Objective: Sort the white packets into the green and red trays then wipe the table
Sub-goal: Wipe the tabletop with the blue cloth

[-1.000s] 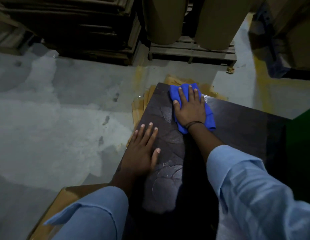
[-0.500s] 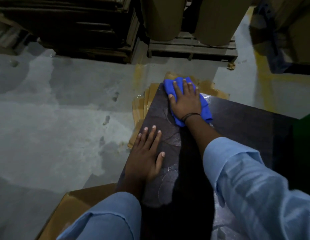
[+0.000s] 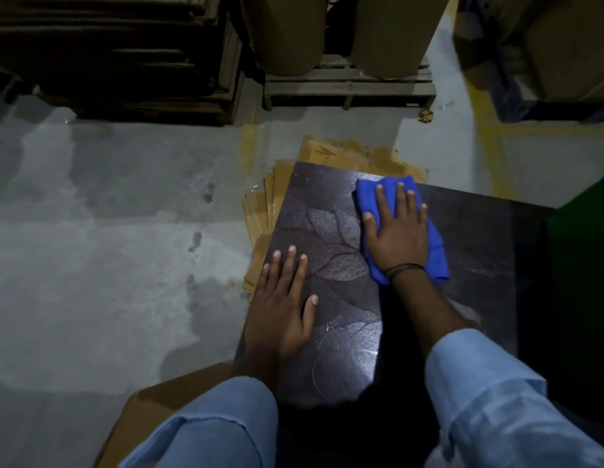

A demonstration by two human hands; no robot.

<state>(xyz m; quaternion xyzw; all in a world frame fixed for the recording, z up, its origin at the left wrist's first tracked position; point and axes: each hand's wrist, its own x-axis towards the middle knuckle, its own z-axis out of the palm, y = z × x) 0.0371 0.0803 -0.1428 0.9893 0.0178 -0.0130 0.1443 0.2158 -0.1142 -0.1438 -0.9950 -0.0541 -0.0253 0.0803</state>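
- While pressing a blue cloth [image 3: 371,194] onto the dark surface [image 3: 479,238] near its far edge, lays the right hand [image 3: 395,234] flat on top, grip apart, fingers straight and spread.
- Rests the left hand [image 3: 283,305] palm-down on the bare surface by its left edge, grip likewise apart, holding nothing, near the cloth but not touching it.
- Wears light blue sleeves [image 3: 496,400] and a dark band [image 3: 405,267] at the right wrist.
- Between the two hands, shows a leaf pattern [image 3: 331,231] with a dull sheen.
- At the right border of view, cuts off a green tray [image 3: 587,238] beside the surface's right end; contents out of sight.
- Beyond the far left corner, spreads flat cardboard sheets [image 3: 260,214] over a grey concrete floor [image 3: 91,265].
- By the near left corner, sets a cardboard box [image 3: 151,410] on that floor.
- Farther back, carries brown rolls [image 3: 287,32] on a wooden pallet [image 3: 347,86], with a dark stack of boards [image 3: 108,45] to the left and a yellow painted line [image 3: 493,143] to the right.
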